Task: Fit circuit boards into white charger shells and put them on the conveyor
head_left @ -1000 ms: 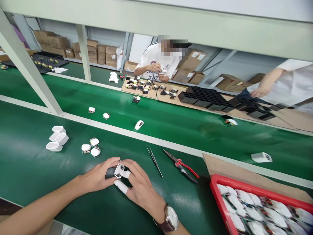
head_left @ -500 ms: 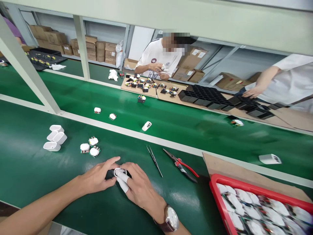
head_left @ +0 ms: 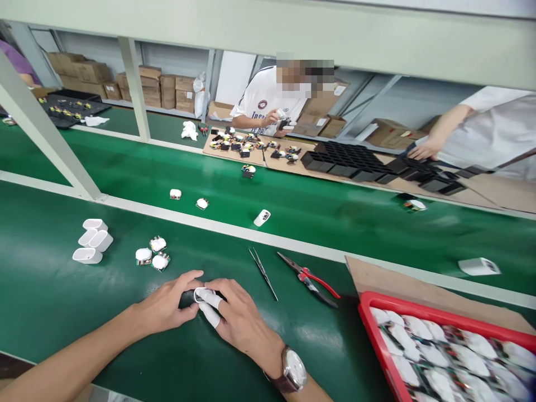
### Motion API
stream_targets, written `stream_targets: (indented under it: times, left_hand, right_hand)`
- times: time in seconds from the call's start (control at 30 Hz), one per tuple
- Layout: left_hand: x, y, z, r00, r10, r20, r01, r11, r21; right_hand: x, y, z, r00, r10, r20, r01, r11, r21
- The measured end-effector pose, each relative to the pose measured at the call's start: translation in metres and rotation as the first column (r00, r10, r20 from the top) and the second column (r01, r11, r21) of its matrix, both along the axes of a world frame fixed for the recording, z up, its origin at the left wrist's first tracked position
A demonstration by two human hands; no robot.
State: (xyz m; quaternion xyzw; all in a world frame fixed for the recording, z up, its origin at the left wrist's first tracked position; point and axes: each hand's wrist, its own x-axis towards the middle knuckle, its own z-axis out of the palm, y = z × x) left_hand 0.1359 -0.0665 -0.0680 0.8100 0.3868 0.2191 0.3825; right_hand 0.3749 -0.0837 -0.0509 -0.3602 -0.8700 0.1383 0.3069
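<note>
My left hand [head_left: 166, 306] is closed round a small black housing [head_left: 187, 299] with a white-rimmed end, just above the green bench. White finger cots cover the thumb and a finger of my right hand [head_left: 247, 318], which presses closed against that white end; the fingers hide part of it. Beyond my left hand lie three small circuit boards with white tops [head_left: 143, 255]. Several white plastic cups [head_left: 87, 255] stand further left. Tweezers [head_left: 263, 273] and red-and-black long-nose pliers [head_left: 309, 280] rest to the right of my hands.
A red tray [head_left: 372, 329] of white-topped boards sits at right on cardboard [head_left: 389, 273]. Behind a pale rail [head_left: 218, 224], a green belt [head_left: 138, 167] carries boards and white casings [head_left: 262, 218]. Two people work across it, beside black trays [head_left: 347, 162]. A slanted post [head_left: 54, 123] rises at left.
The boards and white casings on the belt have shifted right. My hands stay almost in place round the black housing. The co-worker opposite has moved their hands slightly.
</note>
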Motion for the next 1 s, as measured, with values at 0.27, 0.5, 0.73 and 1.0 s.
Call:
stream_targets:
  times: [0.27, 0.5, 0.73, 1.0]
  left_hand:
    - [0.000, 0.004, 0.005, 0.989, -0.148, 0.010, 0.129, 0.892, 0.434]
    - [0.006, 0.003, 0.015, 0.987, -0.159, 0.033, 0.123, 0.865, 0.486]
    - [0.005, 0.047, 0.041, 0.985, -0.137, -0.106, 0.171, 0.871, 0.460]
    - [-0.040, 0.231, 0.062, 0.828, 0.504, -0.246, -0.323, 0.787, 0.526]
  right_hand:
    - [0.013, 0.012, -0.011, 0.973, -0.151, -0.173, 0.137, 0.986, -0.090]
    - [0.013, 0.017, -0.013, 0.964, -0.243, -0.107, 0.252, 0.965, 0.073]
    - [0.016, 0.024, -0.018, 0.962, -0.271, -0.044, 0.274, 0.957, 0.098]
    - [0.015, 0.025, -0.024, 0.955, -0.295, -0.033, 0.297, 0.944, 0.144]
